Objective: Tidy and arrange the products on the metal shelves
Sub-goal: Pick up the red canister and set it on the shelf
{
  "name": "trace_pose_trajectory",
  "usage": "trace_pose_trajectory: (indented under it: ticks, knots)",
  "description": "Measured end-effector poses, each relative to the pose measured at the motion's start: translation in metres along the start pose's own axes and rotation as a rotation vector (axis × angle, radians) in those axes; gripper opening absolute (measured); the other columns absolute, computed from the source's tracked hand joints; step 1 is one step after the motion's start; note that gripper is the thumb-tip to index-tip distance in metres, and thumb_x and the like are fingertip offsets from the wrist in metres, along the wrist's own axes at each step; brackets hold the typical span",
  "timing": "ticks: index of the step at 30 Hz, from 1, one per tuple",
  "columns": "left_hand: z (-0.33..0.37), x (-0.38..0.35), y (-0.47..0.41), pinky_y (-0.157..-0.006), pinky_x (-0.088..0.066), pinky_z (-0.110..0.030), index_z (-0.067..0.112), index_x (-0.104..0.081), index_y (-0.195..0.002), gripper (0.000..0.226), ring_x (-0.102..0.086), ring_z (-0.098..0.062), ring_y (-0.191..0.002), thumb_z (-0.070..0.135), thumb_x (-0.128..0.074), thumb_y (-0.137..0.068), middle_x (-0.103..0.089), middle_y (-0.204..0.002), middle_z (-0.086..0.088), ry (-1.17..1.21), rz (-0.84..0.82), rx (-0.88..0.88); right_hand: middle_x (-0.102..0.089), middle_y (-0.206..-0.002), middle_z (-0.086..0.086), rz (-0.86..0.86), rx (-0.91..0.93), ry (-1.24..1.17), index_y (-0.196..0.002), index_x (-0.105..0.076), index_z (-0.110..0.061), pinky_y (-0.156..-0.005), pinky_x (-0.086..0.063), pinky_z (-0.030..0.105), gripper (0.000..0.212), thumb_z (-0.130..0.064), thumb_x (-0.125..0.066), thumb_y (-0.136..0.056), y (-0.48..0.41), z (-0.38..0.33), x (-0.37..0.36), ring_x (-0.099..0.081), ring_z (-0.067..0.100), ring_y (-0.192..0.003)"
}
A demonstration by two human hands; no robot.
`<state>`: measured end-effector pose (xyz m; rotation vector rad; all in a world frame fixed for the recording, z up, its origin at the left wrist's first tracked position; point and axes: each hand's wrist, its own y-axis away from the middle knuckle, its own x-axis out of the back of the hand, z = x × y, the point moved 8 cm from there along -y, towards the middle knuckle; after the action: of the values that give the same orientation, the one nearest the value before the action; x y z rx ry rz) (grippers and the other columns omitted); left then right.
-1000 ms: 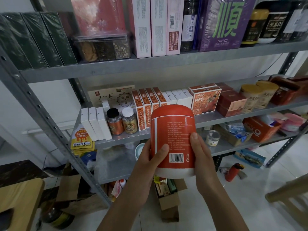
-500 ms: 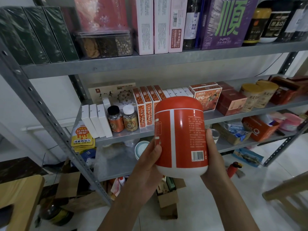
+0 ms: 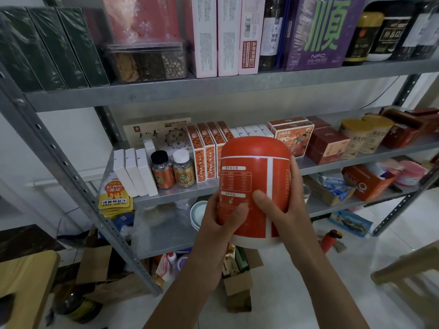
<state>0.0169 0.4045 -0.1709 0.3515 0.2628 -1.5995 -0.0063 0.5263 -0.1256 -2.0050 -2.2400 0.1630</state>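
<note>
One glossy domed canister (image 3: 256, 160) in left hand (image 3: 219, 230) and right hand (image 3: 288, 210).

The canister (image 3: 255, 186) nearest me is orange-red, with one white vertical stripe, thin white lines, cream label panels and a white base. The metal shelves (image 3: 213, 89) are dull grey. At the top shelf's left end I see dark green boxes (image 3: 47, 48); toward its right end, a purple box (image 3: 318, 32) bearing a large bright green character. On the middle shelf, plain white boxes (image 3: 135, 172) stand near the left edge, then berry-patterned boxes (image 3: 206, 153) in orange and white, and cream tubs (image 3: 356, 138) with gold lids toward the right.
</note>
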Motion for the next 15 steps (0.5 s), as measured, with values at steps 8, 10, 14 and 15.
trace_pose_trajectory:
  ticks: [8, 10, 14, 15]
  knots:
    - [-0.014, 0.020, 0.000, -0.098, -0.047, -0.051, 0.010, -0.063, -0.119, 0.051, -0.066, -0.028, -0.102, 0.048, -0.041, -0.093, -0.066, -0.110, -0.015, 0.391, 0.085, 0.134, -0.068, -0.118, 0.005, -0.020, -0.073, -0.344, -0.141, -0.042, -0.026, -0.072, -0.059, 0.033, 0.105, -0.075, -0.074, -0.054, 0.005, 0.006, 0.001, -0.068, 0.026, -0.104]
    - [-0.013, 0.013, 0.001, -0.088, -0.054, -0.048, 0.011, -0.064, -0.116, 0.046, -0.068, -0.027, -0.092, 0.043, -0.042, -0.092, -0.067, -0.103, -0.013, 0.458, 0.069, 0.142, -0.067, -0.121, 0.004, -0.033, -0.065, -0.329, -0.145, -0.038, -0.027, -0.076, -0.059, 0.033, 0.107, -0.079, -0.070, -0.057, 0.007, 0.008, -0.003, -0.067, 0.026, -0.107]
    - [-0.009, 0.001, 0.005, -0.079, -0.059, -0.044, 0.013, -0.071, -0.114, 0.053, -0.069, -0.027, -0.096, 0.049, -0.037, -0.094, -0.070, -0.107, -0.013, 0.537, -0.015, 0.165, -0.066, -0.123, 0.001, -0.077, -0.042, -0.318, -0.146, -0.036, -0.030, -0.082, -0.059, 0.035, 0.081, -0.067, -0.060, -0.078, 0.008, 0.007, -0.005, -0.066, 0.022, -0.110]
    - [-0.007, 0.002, 0.005, -0.083, -0.057, -0.045, 0.014, -0.069, -0.118, 0.055, -0.068, -0.028, -0.101, 0.051, -0.036, -0.094, -0.069, -0.112, -0.014, 0.529, -0.018, 0.160, -0.067, -0.121, 0.001, -0.088, -0.042, -0.328, -0.146, -0.037, -0.028, -0.081, -0.059, 0.034, 0.069, -0.056, -0.053, -0.085, 0.008, 0.006, -0.004, -0.067, 0.021, -0.108]
